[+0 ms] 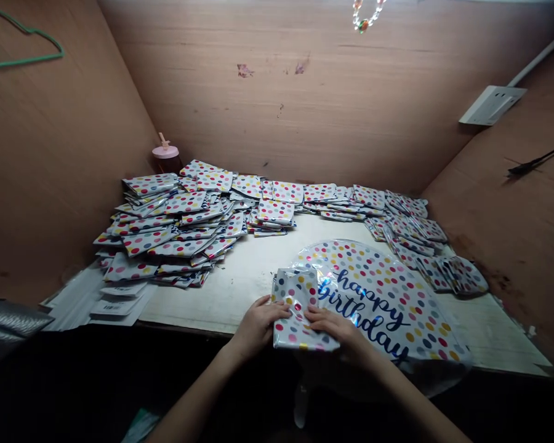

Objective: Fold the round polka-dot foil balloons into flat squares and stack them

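A partly folded foil balloon (286,332), silvery white with coloured dots, lies at the front edge of the table between my hands. My left hand (261,320) grips its left side, fingers over the edge. My right hand (335,326) presses on its right side with the fingers bent over the foil. Right beside and partly under it, a flat round foil balloon (364,289) is spread out, with "happy birthday" in blue script. A pale strip (300,406) hangs below the table edge. The undersides of both hands are hidden.
Folded dotted balloons (184,221) are heaped at the left, and more folded packs (410,227) run along the back and right. White labelled sheets (120,301) lie front left. A pink-lidded cup (166,154) stands in the back left corner. Wooden panels (281,92) enclose the table.
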Available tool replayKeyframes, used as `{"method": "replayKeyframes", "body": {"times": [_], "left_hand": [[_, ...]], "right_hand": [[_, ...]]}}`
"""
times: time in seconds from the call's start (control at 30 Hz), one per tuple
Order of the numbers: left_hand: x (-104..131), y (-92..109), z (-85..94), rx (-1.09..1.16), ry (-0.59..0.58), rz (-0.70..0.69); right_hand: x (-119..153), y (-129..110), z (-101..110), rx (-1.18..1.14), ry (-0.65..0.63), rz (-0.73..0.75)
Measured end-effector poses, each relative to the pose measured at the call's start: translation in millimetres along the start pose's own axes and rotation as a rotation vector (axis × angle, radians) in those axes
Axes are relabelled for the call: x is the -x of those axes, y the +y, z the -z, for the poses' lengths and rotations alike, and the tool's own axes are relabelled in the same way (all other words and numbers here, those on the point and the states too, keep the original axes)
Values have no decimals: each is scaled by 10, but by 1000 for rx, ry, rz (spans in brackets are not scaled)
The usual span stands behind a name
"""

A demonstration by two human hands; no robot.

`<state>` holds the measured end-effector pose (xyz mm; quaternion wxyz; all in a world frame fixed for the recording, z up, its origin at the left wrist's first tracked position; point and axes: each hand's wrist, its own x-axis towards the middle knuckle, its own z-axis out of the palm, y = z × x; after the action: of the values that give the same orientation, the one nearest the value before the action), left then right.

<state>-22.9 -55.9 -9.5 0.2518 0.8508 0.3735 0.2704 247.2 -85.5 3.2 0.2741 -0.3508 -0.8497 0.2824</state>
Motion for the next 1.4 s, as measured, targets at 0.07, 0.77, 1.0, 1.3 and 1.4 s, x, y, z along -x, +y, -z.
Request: {"method": "replayKeyframes", "body": {"times": [0.07, 0.77, 1.0, 1.3, 1.4], "left_hand": [[-32, 18, -43, 68, 78, 175], [-516, 55, -285, -297, -29, 180], [-564, 212, -44, -105, 262, 809], [-582, 40, -97, 272, 329, 661], [-759, -65, 96, 535, 548, 448]], "right_hand": [[-136, 46, -31, -131, 145, -283], [-722, 572, -471, 713, 152, -230], [-698, 673, -526, 707, 146, -300], [-700, 593, -440, 574, 228, -240], [-691, 552, -387, 455, 318, -304]]}}
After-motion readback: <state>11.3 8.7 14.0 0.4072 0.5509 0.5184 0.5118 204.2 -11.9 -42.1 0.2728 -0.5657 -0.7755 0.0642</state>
